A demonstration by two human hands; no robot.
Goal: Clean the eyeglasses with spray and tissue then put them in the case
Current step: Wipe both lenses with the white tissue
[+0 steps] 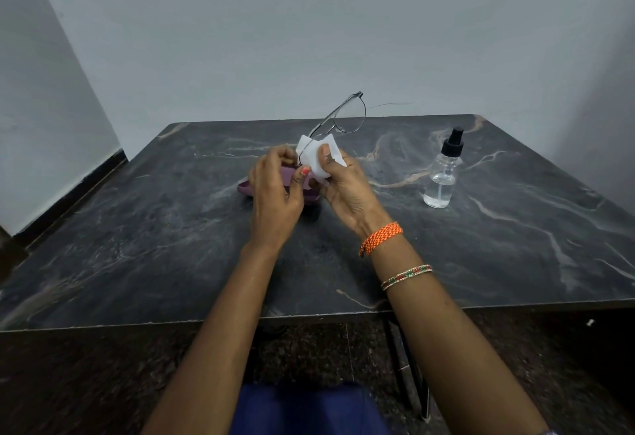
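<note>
At the middle of the frame, left of centre, the left hand (275, 194) is raised above the dark marbled table (137, 245), its fingers (300, 175) curled in and pinching the lower end of the eyeglasses (343, 118). Under that hand a purple case (245, 189) lies flat on the table, mostly hidden, so whether it is open is not clear. The eyeglasses are held off the table, their long axis slanting from the hands up toward the upper right, one lens bare and high against the wall, a thin temple arm trailing off to the right. The lower lens is wrapped in a white tissue (314, 156). The right hand (347, 187) grips that tissue, thumb pressed on its front. Farther right, well apart from the hands, a clear spray bottle (443, 173) with a black pump top stands upright on the table.
</note>
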